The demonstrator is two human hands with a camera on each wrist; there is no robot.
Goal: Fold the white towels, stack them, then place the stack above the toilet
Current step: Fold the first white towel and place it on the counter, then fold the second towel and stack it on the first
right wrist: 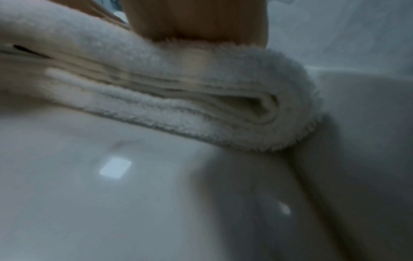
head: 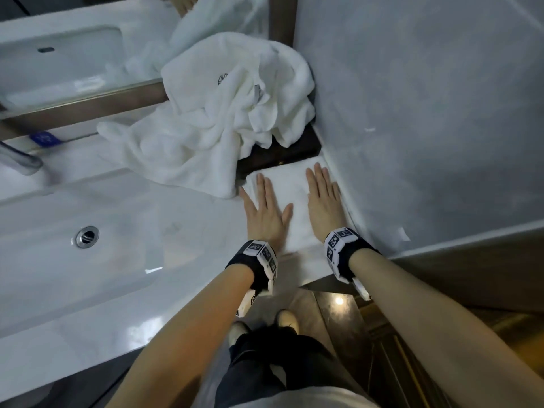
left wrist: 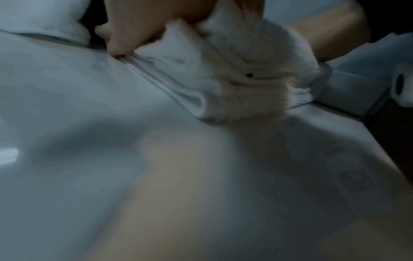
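Note:
A folded white towel (head: pixel 297 198) lies flat on the white counter (head: pixel 188 231), tight against the right wall. My left hand (head: pixel 263 207) presses flat on its left side with straight, spread fingers. On its right side my right hand (head: pixel 323 198) lies flat, fingers straight. The left wrist view shows the folded towel's layered edge (left wrist: pixel 234 84) under my left hand (left wrist: pixel 134 26). Up close in the right wrist view, the thick fold (right wrist: pixel 201 109) sits beneath my right hand (right wrist: pixel 196 19). A heap of unfolded white towels (head: pixel 223 113) sits behind, partly over a dark box (head: pixel 282 154).
A white sink basin with a drain (head: pixel 87 236) fills the counter's left half, and a tap (head: pixel 20 160) stands at far left. A mirror ledge (head: pixel 82 104) runs behind. The grey wall (head: pixel 426 113) bounds the right. A toilet-paper roll (left wrist: pixel 402 88) shows past the counter edge.

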